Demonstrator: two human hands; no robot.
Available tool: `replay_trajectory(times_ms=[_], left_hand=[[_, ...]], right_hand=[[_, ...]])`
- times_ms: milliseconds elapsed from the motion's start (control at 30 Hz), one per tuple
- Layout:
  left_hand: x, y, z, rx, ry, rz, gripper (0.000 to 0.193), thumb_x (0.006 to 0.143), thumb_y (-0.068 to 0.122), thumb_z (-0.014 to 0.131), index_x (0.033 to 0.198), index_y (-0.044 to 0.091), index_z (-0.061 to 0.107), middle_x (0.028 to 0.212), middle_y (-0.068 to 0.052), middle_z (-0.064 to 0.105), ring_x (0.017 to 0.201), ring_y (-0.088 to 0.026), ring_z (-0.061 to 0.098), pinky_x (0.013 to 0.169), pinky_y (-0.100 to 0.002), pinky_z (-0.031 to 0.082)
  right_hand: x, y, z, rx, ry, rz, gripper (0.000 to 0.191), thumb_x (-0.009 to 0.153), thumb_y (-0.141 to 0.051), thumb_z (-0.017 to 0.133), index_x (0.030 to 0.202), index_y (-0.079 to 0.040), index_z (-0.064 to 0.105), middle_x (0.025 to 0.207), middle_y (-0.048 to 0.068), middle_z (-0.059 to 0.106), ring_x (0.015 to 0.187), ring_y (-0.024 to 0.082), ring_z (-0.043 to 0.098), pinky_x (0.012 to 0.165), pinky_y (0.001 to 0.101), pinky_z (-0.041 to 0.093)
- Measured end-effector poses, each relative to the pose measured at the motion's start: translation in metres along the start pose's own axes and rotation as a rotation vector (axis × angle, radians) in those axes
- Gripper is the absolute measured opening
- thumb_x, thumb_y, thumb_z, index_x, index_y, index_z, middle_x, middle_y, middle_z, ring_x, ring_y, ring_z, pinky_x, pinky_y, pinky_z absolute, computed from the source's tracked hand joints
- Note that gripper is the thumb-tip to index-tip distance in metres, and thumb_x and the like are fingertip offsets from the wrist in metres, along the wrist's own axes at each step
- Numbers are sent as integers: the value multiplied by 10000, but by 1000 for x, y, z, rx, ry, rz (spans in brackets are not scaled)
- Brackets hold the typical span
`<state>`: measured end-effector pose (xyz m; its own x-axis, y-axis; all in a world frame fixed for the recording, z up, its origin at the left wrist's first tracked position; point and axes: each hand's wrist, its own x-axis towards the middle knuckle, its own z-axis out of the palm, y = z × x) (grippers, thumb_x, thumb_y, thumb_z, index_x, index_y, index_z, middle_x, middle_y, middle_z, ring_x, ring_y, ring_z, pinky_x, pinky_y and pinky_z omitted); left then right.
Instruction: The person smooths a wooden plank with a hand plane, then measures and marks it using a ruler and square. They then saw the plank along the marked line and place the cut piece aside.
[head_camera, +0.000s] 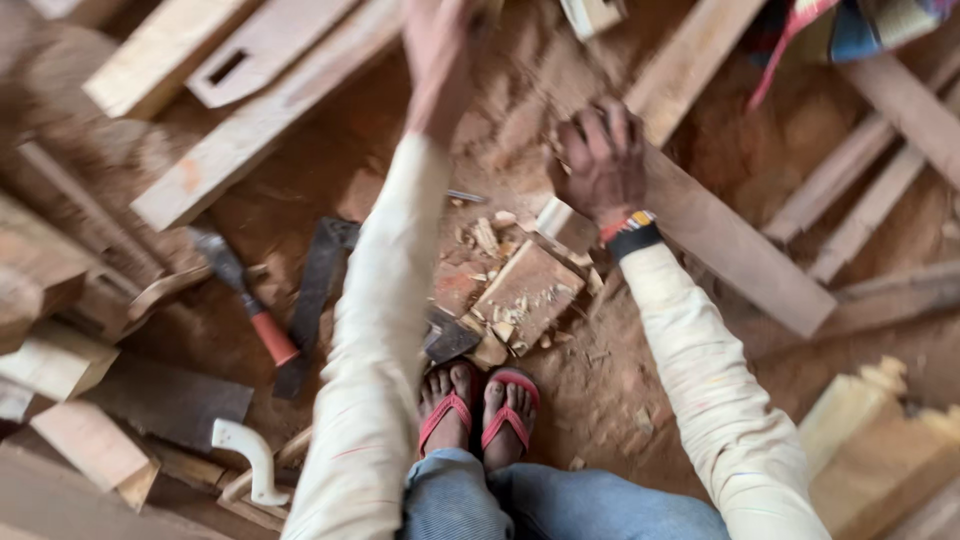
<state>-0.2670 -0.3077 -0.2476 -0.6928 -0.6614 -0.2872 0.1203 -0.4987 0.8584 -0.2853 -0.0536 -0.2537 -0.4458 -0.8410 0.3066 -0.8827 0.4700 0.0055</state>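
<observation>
- Fingers of the right hand curl down over the near end of a long flat plank, gripping its edge; the plank runs from under the hand away to the right across the sawdust floor.
- Blurred by motion, the left hand is raised near the top edge of the view; whether it is clenched or grasps anything cannot be told.
- Directly below the right hand, between it and the person's feet in red sandals, lies a small square wooden block covered with wood chips.
- A dark metal blade lies just beside that block on its left.
- Left of the left sleeve lie a hammer with a red handle and a dark flat saw blade, close together on the floor.
- A white saw handle lies nearer the lower left.
- Pale planks are stacked at upper left, well apart from both hands.
</observation>
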Motion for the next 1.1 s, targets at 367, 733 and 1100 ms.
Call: replay_trajectory(times_ms=[367,733,1100], left_hand=[[-293,94,-236,-36,255,5,515,869,269,606,1207,-118,651,986,-122,698,775,-188,684,586,-297,587],[-358,32,-240,-767,-264,-462,576,1010,442,620,1405,35,519,1134,-151,641,916,-257,648,734,-379,568],[-365,27,-179,-912,-326,-692,685,910,350,755,1382,-49,460,1051,-189,635,829,-253,647,635,-344,558]], right_hand=[[-9,11,11,8,-20,-8,521,1062,-486,598,1347,-61,698,1258,155,629,1200,316,551,904,521,510],[-10,9,6,29,-28,-18,459,1106,-525,589,1061,-84,710,1153,118,623,1230,307,540,994,486,468],[-12,17,18,-7,-53,-30,409,1086,-515,658,1047,-112,715,1166,118,632,1226,313,543,991,481,452]])
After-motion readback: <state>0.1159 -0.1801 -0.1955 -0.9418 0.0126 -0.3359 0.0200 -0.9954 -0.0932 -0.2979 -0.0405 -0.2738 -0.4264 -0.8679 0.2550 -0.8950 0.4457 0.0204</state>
